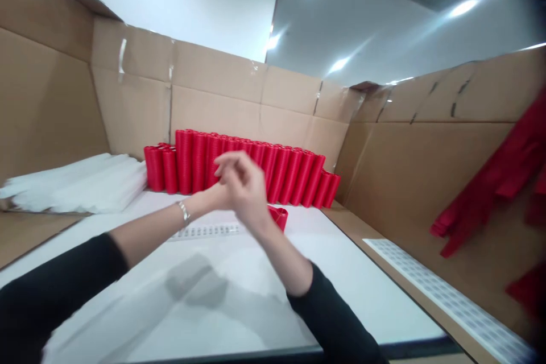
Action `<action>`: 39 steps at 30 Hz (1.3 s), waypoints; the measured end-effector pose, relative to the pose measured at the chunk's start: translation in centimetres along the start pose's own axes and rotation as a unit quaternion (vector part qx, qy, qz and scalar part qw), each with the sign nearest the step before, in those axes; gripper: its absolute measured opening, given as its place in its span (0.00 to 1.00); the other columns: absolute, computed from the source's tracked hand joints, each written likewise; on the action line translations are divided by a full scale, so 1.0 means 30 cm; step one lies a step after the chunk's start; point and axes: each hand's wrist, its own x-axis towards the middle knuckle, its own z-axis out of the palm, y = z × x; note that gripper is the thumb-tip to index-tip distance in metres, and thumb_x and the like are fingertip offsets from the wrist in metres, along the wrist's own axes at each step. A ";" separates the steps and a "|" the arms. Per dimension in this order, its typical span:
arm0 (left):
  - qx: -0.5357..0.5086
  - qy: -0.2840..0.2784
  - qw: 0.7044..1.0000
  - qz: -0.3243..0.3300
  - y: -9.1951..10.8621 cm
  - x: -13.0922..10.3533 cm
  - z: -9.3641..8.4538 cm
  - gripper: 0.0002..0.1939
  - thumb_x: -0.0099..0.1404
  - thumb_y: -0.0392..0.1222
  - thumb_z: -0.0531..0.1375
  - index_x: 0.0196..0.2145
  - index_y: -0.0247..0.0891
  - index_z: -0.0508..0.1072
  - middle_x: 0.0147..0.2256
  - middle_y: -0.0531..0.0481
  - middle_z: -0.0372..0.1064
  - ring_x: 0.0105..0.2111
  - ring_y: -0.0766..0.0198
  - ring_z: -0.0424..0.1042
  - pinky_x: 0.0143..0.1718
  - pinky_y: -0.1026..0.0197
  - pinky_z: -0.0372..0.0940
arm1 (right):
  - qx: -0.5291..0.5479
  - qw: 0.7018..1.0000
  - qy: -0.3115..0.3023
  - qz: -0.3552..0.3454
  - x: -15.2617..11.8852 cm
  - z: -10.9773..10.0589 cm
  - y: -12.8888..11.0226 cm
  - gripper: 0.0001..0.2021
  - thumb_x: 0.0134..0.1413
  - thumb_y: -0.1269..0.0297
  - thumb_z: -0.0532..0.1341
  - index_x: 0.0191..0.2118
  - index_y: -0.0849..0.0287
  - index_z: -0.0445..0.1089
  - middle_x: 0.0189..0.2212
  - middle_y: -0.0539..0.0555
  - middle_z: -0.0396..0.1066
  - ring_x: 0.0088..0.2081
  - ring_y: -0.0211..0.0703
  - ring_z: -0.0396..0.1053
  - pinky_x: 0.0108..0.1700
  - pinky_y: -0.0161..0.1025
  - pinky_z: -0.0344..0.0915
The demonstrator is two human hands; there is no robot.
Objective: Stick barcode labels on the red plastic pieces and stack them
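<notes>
My right hand [249,190] is raised over the white board [341,273], its fingers curled in toward the thumb. Whatever lies in that grasp, if anything, is too small or blurred to make out. Just behind it is my left hand [219,196], with a bracelet at the wrist; its fingers are mostly covered by the right hand. A red rolled piece [279,217] rests on the board beyond my right wrist. Beyond both hands stand several red ribbed rolls [198,162], upright in a long tight row.
White soft sleeves [81,182] are piled at the left. A strip of printed labels [207,231] lies on the board, and a label sheet [452,296] lies along its right side. Cardboard walls [217,85] surround the work area. Red strips [490,176] hang at the right.
</notes>
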 end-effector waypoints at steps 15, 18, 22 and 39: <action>-0.118 0.252 0.787 -0.550 -0.421 -0.026 -0.099 0.05 0.52 0.33 0.52 0.21 0.36 0.64 0.17 0.53 0.62 0.20 0.67 0.63 0.25 0.65 0.59 | 0.026 0.986 -0.103 0.129 -0.207 0.210 0.050 0.06 0.45 0.70 0.56 0.24 0.58 0.56 0.21 0.45 0.58 0.25 0.34 0.59 0.29 0.33 0.58; -0.177 0.272 0.762 -0.561 -0.394 -0.031 -0.054 0.05 0.50 0.32 0.54 0.20 0.36 0.64 0.16 0.54 0.61 0.18 0.69 0.61 0.23 0.66 0.57 | -0.133 0.988 -0.046 0.056 -0.106 0.169 0.155 0.08 0.40 0.75 0.54 0.22 0.57 0.52 0.18 0.44 0.53 0.22 0.34 0.53 0.26 0.33 0.53; -0.264 0.298 0.715 -0.575 -0.343 -0.012 0.015 0.05 0.47 0.31 0.57 0.18 0.36 0.63 0.14 0.56 0.59 0.15 0.71 0.58 0.19 0.68 0.54 | -0.289 0.955 0.020 -0.066 -0.045 0.154 0.203 0.06 0.44 0.76 0.52 0.24 0.58 0.56 0.21 0.48 0.56 0.25 0.37 0.55 0.30 0.36 0.55; -0.565 0.454 0.484 -0.490 -0.241 0.249 -0.205 0.06 0.51 0.29 0.50 0.20 0.37 0.56 0.13 0.59 0.49 0.12 0.74 0.52 0.16 0.71 0.53 | 0.020 0.996 -0.026 0.084 -0.302 0.146 0.171 0.14 0.52 0.73 0.50 0.45 0.58 0.57 0.38 0.56 0.65 0.41 0.40 0.65 0.39 0.39 0.64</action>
